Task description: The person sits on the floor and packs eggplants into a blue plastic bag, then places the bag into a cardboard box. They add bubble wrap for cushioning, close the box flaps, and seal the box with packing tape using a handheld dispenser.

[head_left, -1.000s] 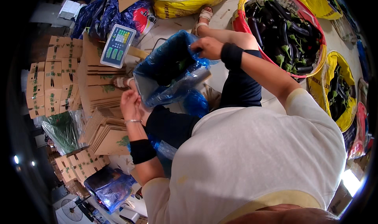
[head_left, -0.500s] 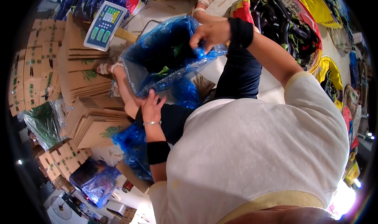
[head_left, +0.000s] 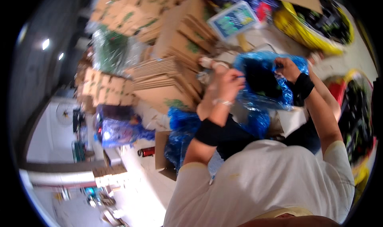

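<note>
A blue plastic-lined container (head_left: pixel 259 105) sits between my legs, with dark eggplants (head_left: pixel 263 81) in its shadowed interior. My right hand (head_left: pixel 285 69) is closed on the liner along the container's right side, fingers curled at its edge. Beside the container's left rim, my left hand (head_left: pixel 233 81) has bent, closed fingers; what they pinch is blurred, perhaps a bit of blue plastic. Behind the container stands a scale's display (head_left: pixel 233 19) on a post.
Flattened cardboard (head_left: pixel 159 91) and boxes (head_left: pixel 107 87) are stacked at left, near blue plastic sheeting (head_left: pixel 179 147) in an open carton. Yellow sacks (head_left: pixel 303 39) and a red-rimmed basket (head_left: pixel 357 115) hold eggplants. A red cylinder (head_left: pixel 145 151) lies on the floor.
The view has swung left and blurred, so the scene sits further right. My left hand has risen to the container's rim with fingers curled; my right hand stays at the liner.
</note>
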`<action>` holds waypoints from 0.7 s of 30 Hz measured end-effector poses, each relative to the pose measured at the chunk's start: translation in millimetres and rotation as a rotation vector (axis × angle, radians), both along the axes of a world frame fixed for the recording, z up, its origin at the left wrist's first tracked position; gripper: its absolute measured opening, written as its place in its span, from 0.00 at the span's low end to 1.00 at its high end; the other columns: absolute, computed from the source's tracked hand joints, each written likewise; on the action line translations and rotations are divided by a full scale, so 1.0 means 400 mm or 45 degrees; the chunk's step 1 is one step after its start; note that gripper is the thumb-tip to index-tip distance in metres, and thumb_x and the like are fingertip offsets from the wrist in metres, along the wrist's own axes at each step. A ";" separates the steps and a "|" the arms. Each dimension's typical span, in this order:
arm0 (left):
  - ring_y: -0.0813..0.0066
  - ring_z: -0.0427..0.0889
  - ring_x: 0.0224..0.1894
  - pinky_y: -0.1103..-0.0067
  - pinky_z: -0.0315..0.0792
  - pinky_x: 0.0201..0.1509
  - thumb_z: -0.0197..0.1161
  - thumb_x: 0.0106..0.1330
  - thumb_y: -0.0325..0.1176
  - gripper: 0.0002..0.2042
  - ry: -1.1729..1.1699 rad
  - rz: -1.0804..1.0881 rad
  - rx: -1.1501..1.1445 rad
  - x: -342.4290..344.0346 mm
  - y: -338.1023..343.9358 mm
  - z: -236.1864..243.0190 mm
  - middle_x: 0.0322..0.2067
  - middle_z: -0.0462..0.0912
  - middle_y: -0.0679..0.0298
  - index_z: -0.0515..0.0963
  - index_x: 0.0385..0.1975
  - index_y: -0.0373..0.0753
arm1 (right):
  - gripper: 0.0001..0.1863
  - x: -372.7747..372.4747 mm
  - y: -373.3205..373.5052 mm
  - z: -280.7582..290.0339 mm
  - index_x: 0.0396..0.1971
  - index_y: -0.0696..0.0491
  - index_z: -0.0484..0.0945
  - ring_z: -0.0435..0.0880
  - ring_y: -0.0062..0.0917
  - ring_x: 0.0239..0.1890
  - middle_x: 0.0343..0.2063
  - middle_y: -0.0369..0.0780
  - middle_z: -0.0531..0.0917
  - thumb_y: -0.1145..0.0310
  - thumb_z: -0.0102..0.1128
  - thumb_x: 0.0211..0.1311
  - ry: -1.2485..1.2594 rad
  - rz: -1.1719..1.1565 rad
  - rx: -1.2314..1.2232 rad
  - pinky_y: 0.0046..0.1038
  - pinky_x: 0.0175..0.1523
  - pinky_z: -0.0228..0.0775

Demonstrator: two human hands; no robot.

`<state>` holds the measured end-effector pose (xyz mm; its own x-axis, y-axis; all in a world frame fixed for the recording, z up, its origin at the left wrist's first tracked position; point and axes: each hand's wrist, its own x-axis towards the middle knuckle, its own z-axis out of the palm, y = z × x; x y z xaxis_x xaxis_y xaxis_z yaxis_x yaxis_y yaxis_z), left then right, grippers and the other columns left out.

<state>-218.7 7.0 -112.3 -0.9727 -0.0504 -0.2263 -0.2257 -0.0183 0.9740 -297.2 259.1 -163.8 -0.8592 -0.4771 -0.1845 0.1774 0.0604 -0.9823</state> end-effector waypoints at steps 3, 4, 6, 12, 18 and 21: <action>0.78 0.76 0.25 0.82 0.74 0.26 0.60 0.52 0.21 0.05 0.040 -0.193 0.032 -0.154 0.163 -0.085 0.23 0.76 0.66 0.75 0.27 0.38 | 0.12 -0.095 -0.056 -0.168 0.30 0.58 0.76 0.79 0.43 0.37 0.30 0.51 0.79 0.77 0.59 0.39 0.944 -0.085 0.745 0.36 0.41 0.70; 0.76 0.77 0.26 0.80 0.74 0.28 0.61 0.50 0.22 0.06 0.371 -0.196 -0.398 -0.209 0.194 -0.196 0.22 0.77 0.63 0.75 0.27 0.37 | 0.13 -0.103 -0.060 -0.218 0.33 0.58 0.77 0.78 0.43 0.41 0.34 0.52 0.79 0.76 0.55 0.43 0.724 0.146 1.054 0.36 0.45 0.70; 0.67 0.79 0.30 0.74 0.73 0.37 0.63 0.48 0.25 0.09 0.264 -0.097 -0.479 -0.199 0.219 -0.266 0.27 0.80 0.55 0.76 0.30 0.35 | 0.16 -0.071 -0.057 -0.217 0.38 0.58 0.75 0.76 0.43 0.46 0.37 0.53 0.78 0.74 0.50 0.46 0.852 0.799 0.982 0.36 0.46 0.70; 0.58 0.74 0.52 0.70 0.68 0.54 0.60 0.52 0.36 0.19 -0.020 -1.107 -1.436 -0.183 0.272 -0.487 0.48 0.75 0.50 0.77 0.44 0.35 | 0.11 0.021 0.189 0.027 0.41 0.57 0.75 0.77 0.18 0.34 0.32 0.36 0.80 0.71 0.51 0.61 -0.115 0.128 -0.105 0.18 0.39 0.68; 0.57 0.80 0.38 0.66 0.73 0.43 0.55 0.52 0.30 0.10 0.370 -0.749 -1.362 -0.155 0.286 -0.130 0.32 0.82 0.55 0.82 0.31 0.38 | 0.26 -0.110 0.418 -0.175 0.47 0.60 0.71 0.71 0.27 0.48 0.45 0.41 0.73 0.53 0.58 0.57 0.376 0.058 0.903 0.25 0.51 0.63; 0.55 0.78 0.42 0.64 0.71 0.44 0.58 0.53 0.36 0.18 0.639 -0.058 -1.155 -0.179 0.218 -0.050 0.44 0.76 0.53 0.75 0.45 0.40 | 0.16 -0.220 0.572 -0.381 0.42 0.57 0.75 0.75 0.29 0.38 0.39 0.41 0.77 0.62 0.56 0.58 1.336 0.247 1.080 0.26 0.45 0.67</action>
